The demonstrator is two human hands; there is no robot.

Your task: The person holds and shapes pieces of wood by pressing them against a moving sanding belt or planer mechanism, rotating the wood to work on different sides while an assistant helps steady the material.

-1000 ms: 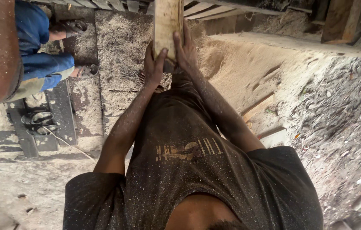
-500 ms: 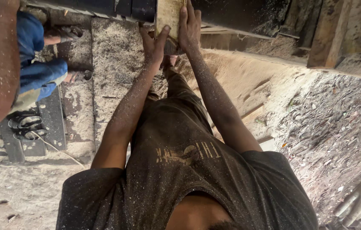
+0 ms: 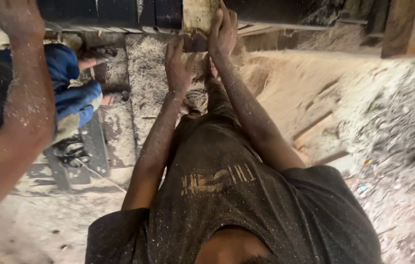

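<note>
**Both hands on an upright plank**

The left hand [image 3: 178, 66] lies flat against the near end of the pale wooden plank [image 3: 198, 17], fingers stretched out and not curled round it. The right hand [image 3: 223, 32] presses the plank's right edge, fingers extended along the wood. The plank stands at the top of the view, above sawdust-covered ground [image 3: 276, 83]. Another person's forearm [image 3: 16, 107] reaches in at left.
</note>
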